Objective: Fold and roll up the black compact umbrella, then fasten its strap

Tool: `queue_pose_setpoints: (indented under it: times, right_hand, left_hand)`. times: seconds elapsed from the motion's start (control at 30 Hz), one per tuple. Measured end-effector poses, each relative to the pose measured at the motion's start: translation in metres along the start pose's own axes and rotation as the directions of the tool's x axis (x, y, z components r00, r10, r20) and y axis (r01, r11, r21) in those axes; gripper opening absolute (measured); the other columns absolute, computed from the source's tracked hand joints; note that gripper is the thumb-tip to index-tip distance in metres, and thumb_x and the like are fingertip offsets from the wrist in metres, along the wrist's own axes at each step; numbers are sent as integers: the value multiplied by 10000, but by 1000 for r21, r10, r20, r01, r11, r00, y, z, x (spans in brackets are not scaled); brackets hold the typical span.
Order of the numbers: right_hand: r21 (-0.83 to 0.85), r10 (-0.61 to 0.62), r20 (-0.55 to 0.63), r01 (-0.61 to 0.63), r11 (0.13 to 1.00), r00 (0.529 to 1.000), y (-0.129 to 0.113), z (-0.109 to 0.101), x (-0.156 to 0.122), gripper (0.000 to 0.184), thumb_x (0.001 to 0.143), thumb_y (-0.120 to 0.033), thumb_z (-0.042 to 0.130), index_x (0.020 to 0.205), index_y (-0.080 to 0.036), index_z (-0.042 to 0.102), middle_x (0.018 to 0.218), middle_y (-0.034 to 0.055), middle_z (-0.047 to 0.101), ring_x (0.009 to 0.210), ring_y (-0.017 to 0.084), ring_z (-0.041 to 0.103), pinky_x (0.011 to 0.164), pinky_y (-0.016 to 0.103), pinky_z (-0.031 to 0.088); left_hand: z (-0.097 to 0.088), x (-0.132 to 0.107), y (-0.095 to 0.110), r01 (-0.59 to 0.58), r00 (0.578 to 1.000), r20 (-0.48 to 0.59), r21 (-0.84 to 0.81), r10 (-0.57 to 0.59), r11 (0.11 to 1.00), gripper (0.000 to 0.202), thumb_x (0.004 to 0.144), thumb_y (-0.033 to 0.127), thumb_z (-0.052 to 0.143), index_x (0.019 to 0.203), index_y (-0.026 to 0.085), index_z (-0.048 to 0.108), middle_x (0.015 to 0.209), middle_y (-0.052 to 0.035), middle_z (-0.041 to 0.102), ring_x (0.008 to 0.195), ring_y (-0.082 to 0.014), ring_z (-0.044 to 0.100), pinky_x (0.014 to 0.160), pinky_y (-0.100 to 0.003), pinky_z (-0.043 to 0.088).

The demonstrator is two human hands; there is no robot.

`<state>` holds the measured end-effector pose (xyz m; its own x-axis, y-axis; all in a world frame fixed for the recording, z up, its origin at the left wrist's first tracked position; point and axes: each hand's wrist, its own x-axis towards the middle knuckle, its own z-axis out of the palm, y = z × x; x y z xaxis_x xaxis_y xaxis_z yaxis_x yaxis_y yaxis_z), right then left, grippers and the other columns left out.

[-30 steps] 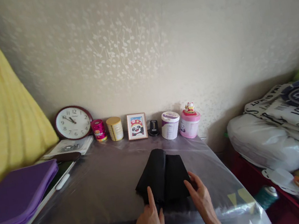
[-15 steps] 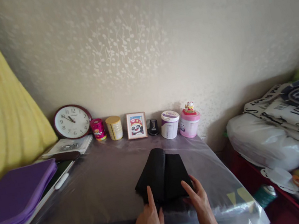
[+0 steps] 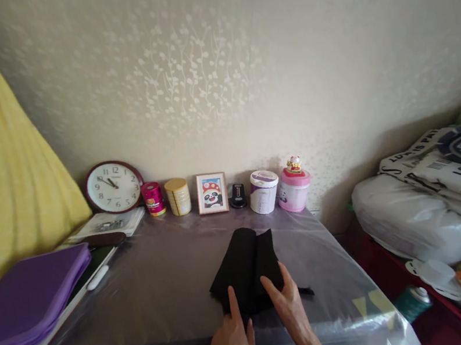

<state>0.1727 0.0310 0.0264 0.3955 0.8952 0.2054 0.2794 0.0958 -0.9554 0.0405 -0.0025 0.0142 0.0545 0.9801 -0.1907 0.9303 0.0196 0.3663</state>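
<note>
A piece of black cloth (image 3: 235,269) lies folded near the front of the table, its left part rounded over at the top. My left hand (image 3: 231,337) is at its near edge, index finger stretched along the fabric, holding it; the other fingers are mostly hidden underneath. On the right, my right hand (image 3: 289,307) has the side flap between thumb and fingers, with the flap bent inward and standing up a little. A thin black strip (image 3: 307,290) sticks out to the right beyond my right hand.
Along the wall stand a clock (image 3: 114,187), a pink can (image 3: 154,199), a yellow-lidded tin (image 3: 179,197), a panda picture frame (image 3: 211,193) and two tubs (image 3: 264,191). A purple folder (image 3: 35,299) lies left. Right of the table are bagged bedding (image 3: 413,218) and a spray can (image 3: 414,302).
My right hand has moved left, bringing the cloth's right flap inward so the bundle looks narrower. A thin black strip now shows at right. My left hand stays nearly in place.
</note>
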Motion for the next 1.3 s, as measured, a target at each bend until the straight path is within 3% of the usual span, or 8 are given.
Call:
queue_pose_setpoints:
  times: [0.17,0.33,0.63,0.73,0.8,0.9,1.07,1.3]
  right_hand:
    - [20,-50,139,47,999,989,-17,19,7,483,717,-342,554,1159,-152,517,969,57,660,868,198,612,752,288,499]
    - [-110,-110,198,133,985,974,-24,33,9,467,730,-284,521,1176,-149,497,999,69,651,896,199,609,788,298,484]
    - [-285,-105,108,132,949,989,1,-15,8,469,766,-333,478,1194,-143,455,995,84,647,885,208,614,743,295,490]
    - [-452,-117,71,136,881,991,8,-28,7,382,786,-347,456,1109,-154,523,924,79,652,830,213,618,706,300,480]
    - [-567,-165,67,174,805,984,8,-31,5,269,815,-348,422,941,-182,592,843,64,637,767,196,611,666,282,465]
    - [-672,-264,72,242,700,962,-1,-29,3,289,852,-357,380,716,-210,587,761,38,579,679,152,572,590,240,426]
    - [-733,-420,72,334,593,905,-20,-20,2,309,879,-351,364,710,-205,578,783,43,556,728,139,544,609,220,379]
    - [-721,-426,166,404,563,889,-41,9,9,326,905,-275,327,678,-195,546,619,-3,568,534,94,523,514,225,286]
  left_hand:
    - [1,2,1,15,1000,18,-18,-15,1000,614,873,257,289,1384,96,-12,1026,-153,620,828,-204,623,666,-262,417]
    - [1,3,1,12,1000,27,-5,-12,1000,618,868,258,296,1385,97,-2,1050,-165,606,839,-217,622,662,-273,416]
    - [5,4,-3,-2,1000,5,-6,2,1000,640,871,282,318,1384,124,-29,977,-137,634,803,-202,622,640,-257,402]
    - [4,4,-3,-14,1000,-4,-8,14,1000,646,872,294,317,1382,124,-42,969,-125,638,787,-193,622,634,-255,404]
    - [2,3,-2,-12,1000,-4,-4,12,1000,644,874,293,315,1382,121,-42,978,-124,637,796,-189,620,643,-254,405]
    - [1,2,-1,3,1000,4,8,-3,1000,637,874,291,313,1382,120,-31,984,-124,635,805,-191,619,650,-255,406]
    - [-1,1,0,6,1000,19,3,-6,1000,629,876,281,293,1380,107,-41,976,-129,636,803,-196,621,639,-258,408]
    - [5,4,-1,21,1000,3,-1,-21,1000,628,867,283,295,1383,93,-6,993,-151,629,809,-232,622,658,-301,425]
